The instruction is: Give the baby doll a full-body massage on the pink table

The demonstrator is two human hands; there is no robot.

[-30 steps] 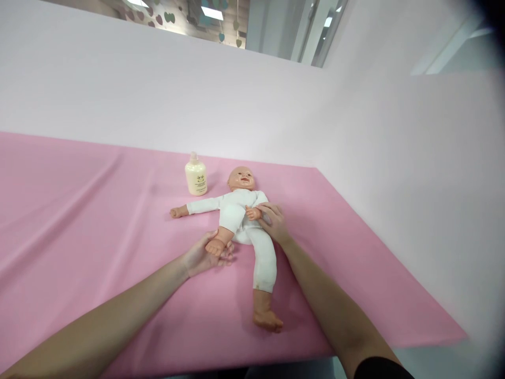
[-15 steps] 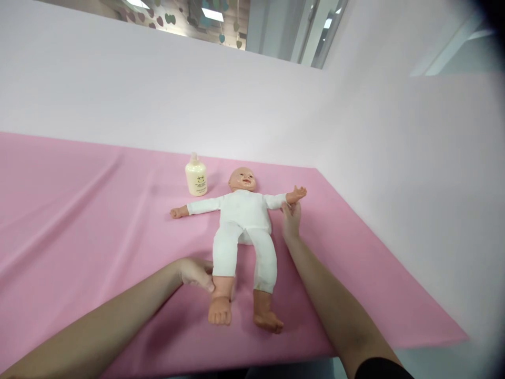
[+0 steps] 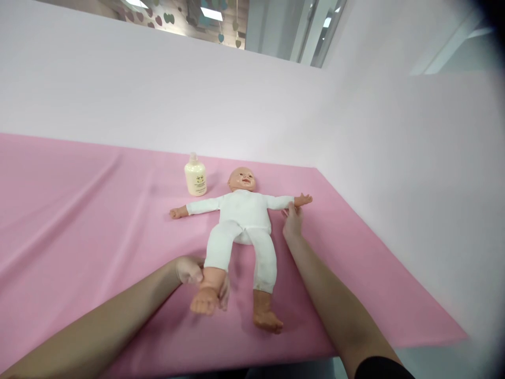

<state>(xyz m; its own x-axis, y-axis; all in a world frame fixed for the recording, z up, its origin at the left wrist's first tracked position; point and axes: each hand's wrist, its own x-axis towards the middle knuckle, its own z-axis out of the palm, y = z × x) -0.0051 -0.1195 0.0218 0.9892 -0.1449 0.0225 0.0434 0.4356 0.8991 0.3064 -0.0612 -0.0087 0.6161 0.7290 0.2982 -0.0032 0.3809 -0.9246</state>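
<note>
Leftmost of what matters, the person's left hand [image 3: 191, 271] is closed around the bare ankle of the plastic baby doll in a white cloth bodysuit [image 3: 242, 216], its fingers wrapped under and behind the leg so that the doll's foot [image 3: 202, 302] sticks out past the grip toward the near edge of the pink cloth-covered table [image 3: 79, 221]. That leg runs at a slant, from the hip down and to the left, and the hand meets it from the left side, forearm lying almost crosswise to it.

Next, the doll itself lies on its back near the middle of the table, head toward the far wall, long axis running from far to near, both arms flung out sideways. Its other leg lies flat and free, with nothing holding it.

Behind the doll's outstretched arm on the left stands a small cream-coloured plastic bottle with a pump top [image 3: 195, 177], upright, just beside the head and well apart from either hand.

Farther right, the right hand [image 3: 292, 222] reaches up beside the torso and pinches the doll's wrist just below its small hand, fingertips pressed together on it; that arm lies straight out to the right. Each hand thus holds the limb on its own side.
</note>
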